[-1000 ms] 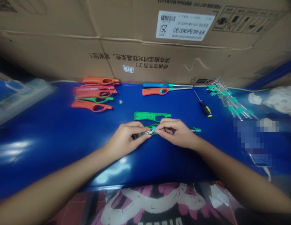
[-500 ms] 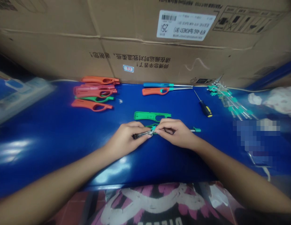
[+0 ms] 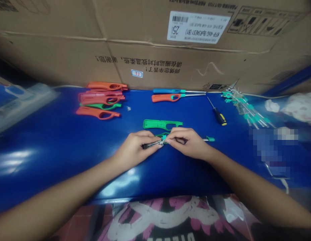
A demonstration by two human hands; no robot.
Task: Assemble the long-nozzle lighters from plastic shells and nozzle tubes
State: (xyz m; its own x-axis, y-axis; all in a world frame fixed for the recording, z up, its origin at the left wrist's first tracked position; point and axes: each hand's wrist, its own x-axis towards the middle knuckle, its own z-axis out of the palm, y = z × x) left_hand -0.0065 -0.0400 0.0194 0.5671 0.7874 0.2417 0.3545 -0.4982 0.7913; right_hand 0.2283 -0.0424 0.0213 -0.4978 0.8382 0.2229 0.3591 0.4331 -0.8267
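here, left hand [image 3: 131, 149] and right hand [image 3: 190, 143] are resting together on the blue worktop [image 3: 57, 144]. fingers of both are pinching a thin lighter rod [image 3: 152, 144], narrow grip. rod is lying level mid-worktop, just in front of a green shell [image 3: 161, 124]. orange shells [image 3: 101, 99] are lying back left, a screwdriver [image 3: 217, 113] back right.

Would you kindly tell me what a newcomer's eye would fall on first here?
Most likely the two hands meeting mid-table: the left hand and right hand pinch a slim part between their fingertips, just in front of a green shell. Next come the pile of shells, mostly orange, at the back left of the glossy blue table, and the big cardboard box walling off the far edge.
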